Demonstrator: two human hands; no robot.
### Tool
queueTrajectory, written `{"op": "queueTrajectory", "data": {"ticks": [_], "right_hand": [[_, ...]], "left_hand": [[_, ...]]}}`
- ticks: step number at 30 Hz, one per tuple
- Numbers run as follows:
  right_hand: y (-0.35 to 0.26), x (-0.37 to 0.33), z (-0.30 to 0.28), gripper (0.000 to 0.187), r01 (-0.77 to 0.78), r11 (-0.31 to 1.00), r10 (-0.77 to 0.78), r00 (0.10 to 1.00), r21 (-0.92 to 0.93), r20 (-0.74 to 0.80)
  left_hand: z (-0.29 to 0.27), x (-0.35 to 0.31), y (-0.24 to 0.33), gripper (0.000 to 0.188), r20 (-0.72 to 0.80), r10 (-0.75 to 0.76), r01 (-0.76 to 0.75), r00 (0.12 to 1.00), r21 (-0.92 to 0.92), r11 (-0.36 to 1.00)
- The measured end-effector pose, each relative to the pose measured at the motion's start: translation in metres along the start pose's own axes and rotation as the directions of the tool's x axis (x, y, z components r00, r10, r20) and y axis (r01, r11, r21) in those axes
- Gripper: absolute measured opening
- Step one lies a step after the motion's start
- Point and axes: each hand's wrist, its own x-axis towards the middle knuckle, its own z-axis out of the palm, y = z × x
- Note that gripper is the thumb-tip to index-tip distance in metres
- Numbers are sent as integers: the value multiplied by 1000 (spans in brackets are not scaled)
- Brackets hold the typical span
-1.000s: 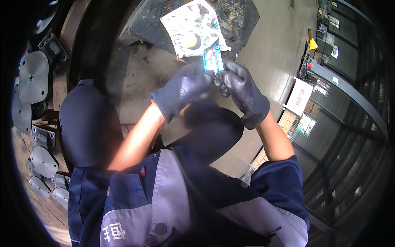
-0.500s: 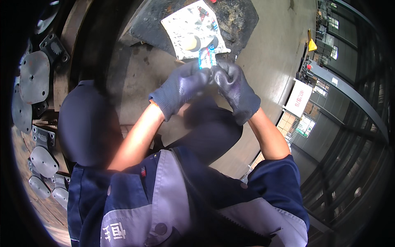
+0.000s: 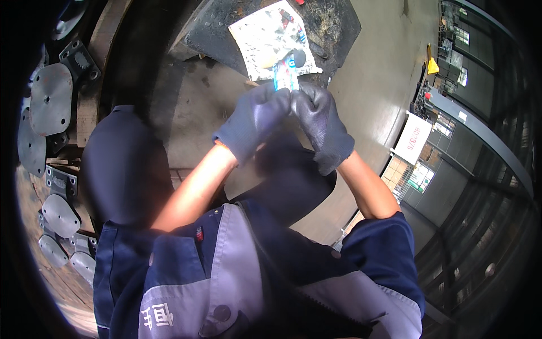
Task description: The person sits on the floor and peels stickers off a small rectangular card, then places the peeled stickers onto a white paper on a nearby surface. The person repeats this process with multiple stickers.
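Both of my hands wear dark work gloves and meet in front of me, fingers closed. Pinched between my left hand (image 3: 261, 116) and my right hand (image 3: 320, 121) is a small blue-and-white tube (image 3: 285, 78); its lower end is hidden by the fingertips. Just beyond it lies a stained white sheet (image 3: 257, 42), very bright in the light. A dark round cap-like piece (image 3: 299, 57) shows on the sheet beside the tube.
Under the sheet is a dark, dirty block-like surface (image 3: 212, 34). Grey metal plates with holes (image 3: 51, 99) and brackets lie on wooden boards at the left. A white sign board (image 3: 414, 137) stands to the right, near stacked boxes (image 3: 393, 171).
My view has shifted slightly, so the sheet sits a little farther right. Both hands stay closed on the tube, with only a small turn of the wrists.
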Motion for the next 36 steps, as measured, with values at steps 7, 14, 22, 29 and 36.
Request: {"op": "queueTrajectory", "data": {"ticks": [7, 14, 22, 29, 36], "right_hand": [[1, 2, -29, 19, 86, 996, -83, 981, -4, 178], [2, 2, -20, 15, 42, 999, -44, 989, 17, 139], [-7, -5, -16, 13, 140, 984, -133, 988, -109, 73], [-1, -4, -29, 19, -241, 922, 181, 960, 303, 214], [1, -8, -22, 20, -200, 896, 142, 975, 396, 171]], "left_hand": [[-3, -2, 14, 27, 158, -77, 54, 984, 141, 988], [-3, 0, 4, 26, 93, 200, -210, 975, 124, 970], [-4, -1, 12, 23, 157, -86, 85, 984, 12, 996], [-5, 4, 6, 25, 196, 126, -143, 972, 70, 987], [-10, 4, -7, 40, 167, 252, -259, 953, 21, 966]]}}
